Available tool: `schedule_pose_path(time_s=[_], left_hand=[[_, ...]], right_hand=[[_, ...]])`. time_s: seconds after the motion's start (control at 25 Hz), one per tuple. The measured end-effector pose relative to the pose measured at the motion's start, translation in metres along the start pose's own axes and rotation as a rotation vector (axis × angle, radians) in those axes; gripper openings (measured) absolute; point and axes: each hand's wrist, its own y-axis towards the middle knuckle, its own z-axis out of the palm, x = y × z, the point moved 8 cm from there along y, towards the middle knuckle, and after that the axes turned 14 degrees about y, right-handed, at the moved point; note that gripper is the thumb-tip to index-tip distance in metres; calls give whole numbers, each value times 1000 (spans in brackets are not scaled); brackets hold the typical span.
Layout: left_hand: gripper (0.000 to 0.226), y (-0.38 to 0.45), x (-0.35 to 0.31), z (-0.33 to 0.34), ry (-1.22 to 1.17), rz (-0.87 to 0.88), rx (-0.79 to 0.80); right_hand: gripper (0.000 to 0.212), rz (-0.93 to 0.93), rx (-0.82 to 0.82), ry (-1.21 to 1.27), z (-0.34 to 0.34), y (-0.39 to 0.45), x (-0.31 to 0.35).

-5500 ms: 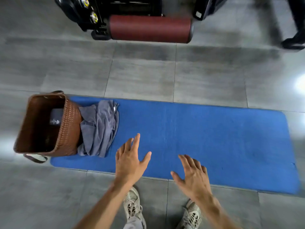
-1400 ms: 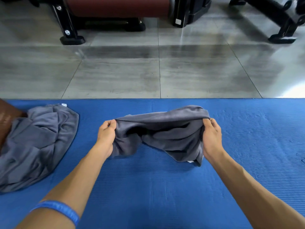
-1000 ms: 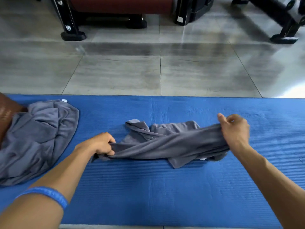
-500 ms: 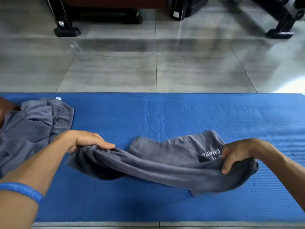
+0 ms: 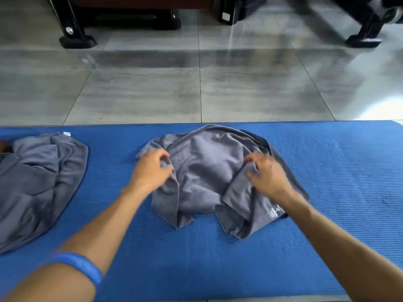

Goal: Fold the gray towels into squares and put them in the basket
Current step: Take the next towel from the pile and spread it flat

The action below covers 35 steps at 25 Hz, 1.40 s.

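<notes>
Blue ribbed foam mat [image 5: 218, 258] stretches over a gray tiled floor [image 5: 141, 94], with black gym equipment legs [image 5: 74, 38] at the far side. A crumpled gray towel [image 5: 207, 171] lies on the mat, white print near its right corner. The left hand [image 5: 150, 168] pinches its left edge, the right hand [image 5: 268, 173] grabs a fold on the right. Well left of the grip sits a second rumpled towel pile [image 5: 37, 182]. The basket is barely visible, contents can't be made out.

Gray towel [image 5: 205, 171] with white print, ribbed blue mat [image 5: 196, 258], gray tiled floor [image 5: 141, 94], blue wristband [image 5: 80, 264]
</notes>
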Motion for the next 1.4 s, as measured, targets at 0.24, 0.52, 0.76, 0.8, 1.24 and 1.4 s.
schedule_pose_path(time_s=[0.24,0.52,0.76,0.8,1.24,1.4], left_hand=[[51,-101,-54,145,515,397,379],[61,-74,-10,121,744,186,286],[40,-62,92,73,940,-112,320],[48,-64,85,73,950,-61,303],[34,-97,-64,132,580,215,321],[13,-44,-45,55,417,72,160]], right_hand=[[59,216,279,-216,96,-111,-46],[25,326,176,-250,64,-101,-72],[29,472,-104,-603,-30,-124,-149],[32,492,-155,-590,-38,-127,-152],[17,356,-113,304,1,-97,-89],[6,139,-88,217,-41,-67,-51]])
